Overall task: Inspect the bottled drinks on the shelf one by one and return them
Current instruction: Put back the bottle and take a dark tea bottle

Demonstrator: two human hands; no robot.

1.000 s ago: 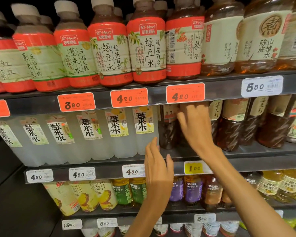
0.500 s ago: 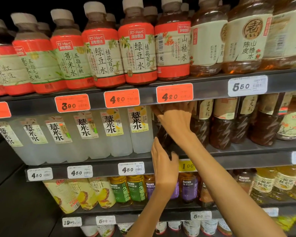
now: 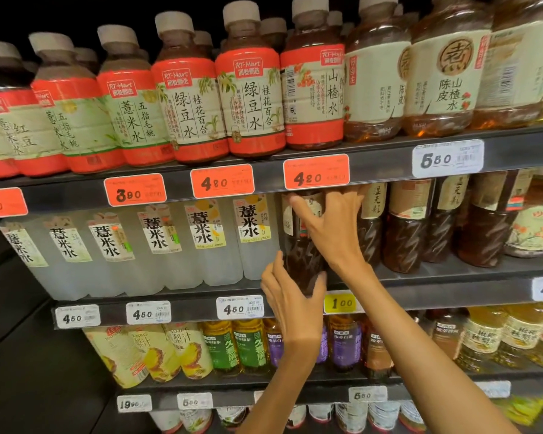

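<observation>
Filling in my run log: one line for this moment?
step: taking bottle | right hand: grips dark bottle top | left hand: holds its base | place: middle shelf

The right hand (image 3: 333, 233) grips the upper part of a dark-liquid plastic bottle (image 3: 301, 261) on the grey metal middle shelf (image 3: 452, 286); the left hand (image 3: 290, 296) holds its base from below. Left of the grip stands a row of clear square bottles (image 3: 157, 249); right of it, more dark spiral-ribbed bottles (image 3: 405, 236). Above the grip sit red-labelled bottles (image 3: 251, 98); just right of the lower hand hangs a yellow price tag (image 3: 340, 303).
</observation>
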